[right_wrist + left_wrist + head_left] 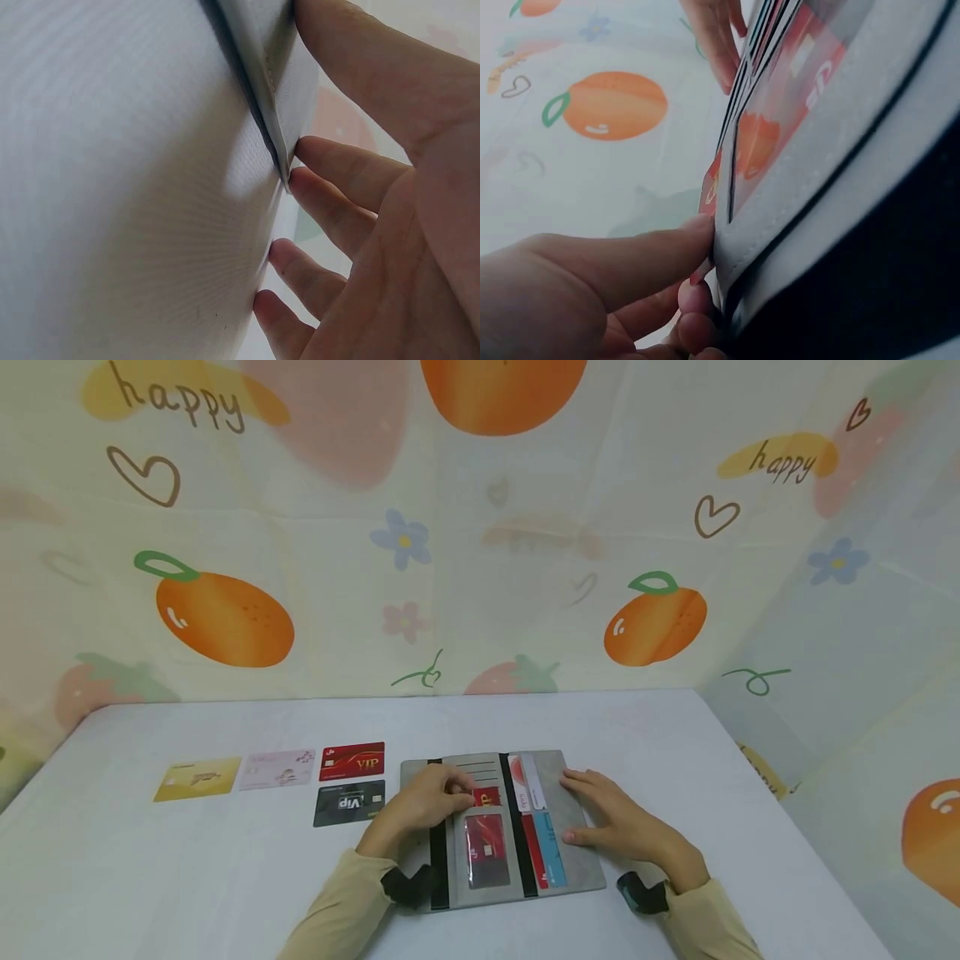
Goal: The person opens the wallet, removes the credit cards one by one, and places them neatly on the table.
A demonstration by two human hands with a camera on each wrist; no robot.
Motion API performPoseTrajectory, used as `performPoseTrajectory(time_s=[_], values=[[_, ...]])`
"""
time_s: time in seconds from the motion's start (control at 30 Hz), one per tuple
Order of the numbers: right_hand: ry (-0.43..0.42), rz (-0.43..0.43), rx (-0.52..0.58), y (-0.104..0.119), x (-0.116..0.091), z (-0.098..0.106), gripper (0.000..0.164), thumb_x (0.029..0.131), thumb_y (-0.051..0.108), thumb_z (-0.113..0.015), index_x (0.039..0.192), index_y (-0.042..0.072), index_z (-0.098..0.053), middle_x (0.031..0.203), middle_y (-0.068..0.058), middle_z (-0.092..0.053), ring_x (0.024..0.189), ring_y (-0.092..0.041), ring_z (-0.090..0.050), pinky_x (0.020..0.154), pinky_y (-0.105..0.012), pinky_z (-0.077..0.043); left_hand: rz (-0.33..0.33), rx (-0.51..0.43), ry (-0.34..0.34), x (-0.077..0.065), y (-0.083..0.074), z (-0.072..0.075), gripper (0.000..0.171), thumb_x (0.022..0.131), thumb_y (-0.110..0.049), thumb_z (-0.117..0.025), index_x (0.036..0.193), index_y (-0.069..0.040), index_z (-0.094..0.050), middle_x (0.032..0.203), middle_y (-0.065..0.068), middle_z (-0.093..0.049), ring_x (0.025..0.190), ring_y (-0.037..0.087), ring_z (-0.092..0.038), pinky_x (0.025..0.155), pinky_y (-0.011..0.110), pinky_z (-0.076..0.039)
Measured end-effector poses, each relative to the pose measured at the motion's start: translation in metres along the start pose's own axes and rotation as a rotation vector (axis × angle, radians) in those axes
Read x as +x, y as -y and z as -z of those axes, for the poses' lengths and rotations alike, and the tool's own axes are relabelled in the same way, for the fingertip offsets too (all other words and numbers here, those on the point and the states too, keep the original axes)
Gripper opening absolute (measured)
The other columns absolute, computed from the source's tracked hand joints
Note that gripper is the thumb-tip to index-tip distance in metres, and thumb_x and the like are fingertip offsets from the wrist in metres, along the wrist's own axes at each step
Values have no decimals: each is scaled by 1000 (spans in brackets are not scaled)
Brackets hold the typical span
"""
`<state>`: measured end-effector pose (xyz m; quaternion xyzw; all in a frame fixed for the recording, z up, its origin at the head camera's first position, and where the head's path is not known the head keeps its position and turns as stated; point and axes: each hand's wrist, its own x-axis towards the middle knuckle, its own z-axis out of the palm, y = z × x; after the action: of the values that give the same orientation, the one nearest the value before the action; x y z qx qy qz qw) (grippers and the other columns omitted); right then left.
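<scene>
A grey card holder point(577, 860) lies open on the table, its black bands running down it. My left hand point(423, 802) pinches a red VIP card point(487, 797) between thumb and fingers; most of the card sits inside a slot above a clear window. In the left wrist view the red card point(710, 184) shows edge-on beside the thumb. Behind that window is another red card point(485, 839). My right hand point(626, 818) rests spread at the holder's right edge, its fingers touching the panel and the table beside it.
Left of the holder lie a gold card point(197, 778), a pink card point(277, 769), a red VIP card point(352, 762) and a black VIP card point(349, 803). The holder's right-hand pockets carry several cards, among them a blue card point(550, 850). A printed cloth point(480, 593) hangs behind the white table point(225, 877).
</scene>
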<state>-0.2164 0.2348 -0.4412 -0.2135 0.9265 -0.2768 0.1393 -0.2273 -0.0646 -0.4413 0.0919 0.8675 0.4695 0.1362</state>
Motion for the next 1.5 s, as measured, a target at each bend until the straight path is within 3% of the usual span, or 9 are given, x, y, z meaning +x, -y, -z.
performPoseTrajectory(time_s=[0.37, 1.1, 1.5], values=[[-2, 0, 2, -1, 0, 0, 83, 85, 41, -76, 149, 2, -40, 158, -20, -33, 146, -50, -21, 112, -70, -24, -10, 13, -14, -1, 0, -2, 4, 92, -6, -66, 92, -3, -69, 76, 4, -55, 72, 16, -51, 62, 27, -41], [-7, -12, -6, 1, 0, -2, 84, 84, 41, -77, 149, 2, -40, 158, -19, -33, 146, -49, -23, 112, -69, -25, -10, -21, -174, -2, 4, -6, 11, 95, -8, -63, 102, -2, -70, 89, 9, -65, 78, 17, -55, 65, 29, -47], [-9, 5, -8, 1, 0, -1, 84, 85, 42, -76, 149, 1, -40, 157, -20, -34, 145, -48, -25, 112, -68, -26, -26, -20, -142, 0, 9, -4, 19, 87, -5, -69, 106, -4, -71, 90, 8, -63, 80, 18, -55, 67, 31, -49]])
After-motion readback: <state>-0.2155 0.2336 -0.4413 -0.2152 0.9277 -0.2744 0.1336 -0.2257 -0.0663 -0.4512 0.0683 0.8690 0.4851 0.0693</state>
